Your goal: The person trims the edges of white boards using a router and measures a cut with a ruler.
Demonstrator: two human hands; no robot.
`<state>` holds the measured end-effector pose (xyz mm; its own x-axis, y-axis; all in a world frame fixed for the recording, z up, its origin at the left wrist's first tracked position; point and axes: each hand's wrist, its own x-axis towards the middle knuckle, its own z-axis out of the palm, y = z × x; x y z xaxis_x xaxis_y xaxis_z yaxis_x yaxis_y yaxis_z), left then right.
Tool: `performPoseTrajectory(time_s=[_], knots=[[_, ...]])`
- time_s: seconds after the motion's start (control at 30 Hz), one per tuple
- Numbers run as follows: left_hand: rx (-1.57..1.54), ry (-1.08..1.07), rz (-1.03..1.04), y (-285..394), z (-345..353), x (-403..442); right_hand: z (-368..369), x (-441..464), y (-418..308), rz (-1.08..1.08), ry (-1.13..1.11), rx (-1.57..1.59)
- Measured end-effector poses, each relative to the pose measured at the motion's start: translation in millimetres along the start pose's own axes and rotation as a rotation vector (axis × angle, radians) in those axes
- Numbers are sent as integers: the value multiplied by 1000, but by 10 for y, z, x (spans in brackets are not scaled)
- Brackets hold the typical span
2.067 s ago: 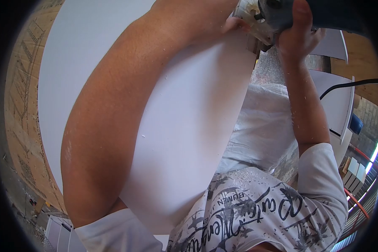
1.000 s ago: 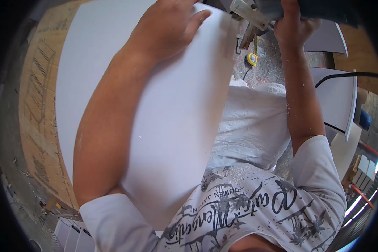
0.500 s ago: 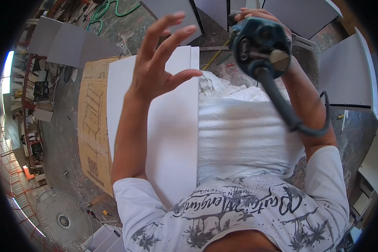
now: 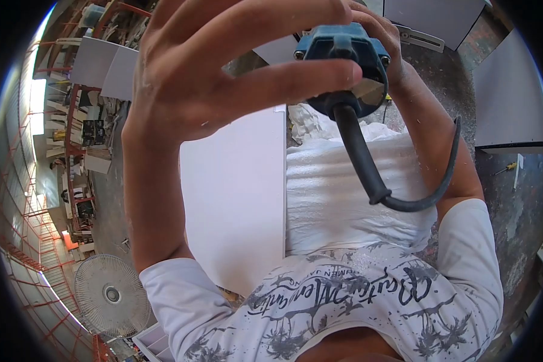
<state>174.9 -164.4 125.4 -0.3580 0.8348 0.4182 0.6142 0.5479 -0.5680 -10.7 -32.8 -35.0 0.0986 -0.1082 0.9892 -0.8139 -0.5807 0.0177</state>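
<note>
The floor [image 4: 507, 211] is grey, worn and stained; a yellow-handled tool [image 4: 505, 169] lies on it at right. A white board [image 4: 235, 193] lies flat left of the centre, its right edge beside white cloth [image 4: 356, 211] over the person's lap; what carries the board is hidden. Grey panels [image 4: 510, 96] stand at far right. At left, red-framed shelving [image 4: 72, 139] is packed with offcuts and small goods (too cluttered to itemise), and a round fan [image 4: 111, 294] stands at near left.

Writing is found on the white shirt [image 4: 338, 289]: large black script, upside down to the viewer, appears to read "Pantai Menganti". A smaller line beside it is only partly legible, "UMEN JA". Palm trees are printed around it, and pale flecks lie on the chest.

A blue-green power tool [image 4: 335, 42] is held up at the far centre, its dark cord [image 4: 359, 157] looping toward the right forearm. The right hand [image 4: 380, 36] has its fingers closed around the tool's far side. The left hand [image 4: 187, 78] has thumb and fingers spread wide about the tool's end; whether they touch it cannot be told.
</note>
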Motion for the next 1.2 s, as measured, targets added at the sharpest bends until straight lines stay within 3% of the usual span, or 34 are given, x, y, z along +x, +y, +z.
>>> performPoseTrajectory(time_s=[0.07,0.1,0.13,0.2,0.23,0.3,0.33,0.4,0.5,0.6,0.73,0.97,1.2], knots=[[29,141,-7,21,112,112,-123,-223,87,115,-56,14],[83,118,129,-110,28,265,-207,-368,98,189,-87,41],[87,248,190,-169,154,358,-299,-498,122,263,-119,66],[115,516,304,-275,393,572,-463,-579,224,250,-7,-24],[27,571,219,-215,507,662,-528,-574,257,269,72,-30],[17,386,-33,-47,444,644,-702,-630,237,324,233,-58],[96,150,-186,142,69,543,-869,-676,200,350,313,-89],[92,-81,-310,385,-270,389,-1346,-834,-42,449,477,-199],[-31,-106,-370,712,-355,64,-2159,-1194,-607,773,766,-383],[-85,-156,-688,1098,-393,-505,-2682,-1347,-1069,696,1227,-137],[-151,-132,-1037,1460,-425,-1168,-3395,-2442,-1726,946,1408,-106],[-170,-180,-1291,1867,-588,-1612,-3299,-3794,-2841,984,2029,-277],[-253,-190,-1415,1888,-556,-1665,-2942,-4972,-3480,1036,2318,-405]])
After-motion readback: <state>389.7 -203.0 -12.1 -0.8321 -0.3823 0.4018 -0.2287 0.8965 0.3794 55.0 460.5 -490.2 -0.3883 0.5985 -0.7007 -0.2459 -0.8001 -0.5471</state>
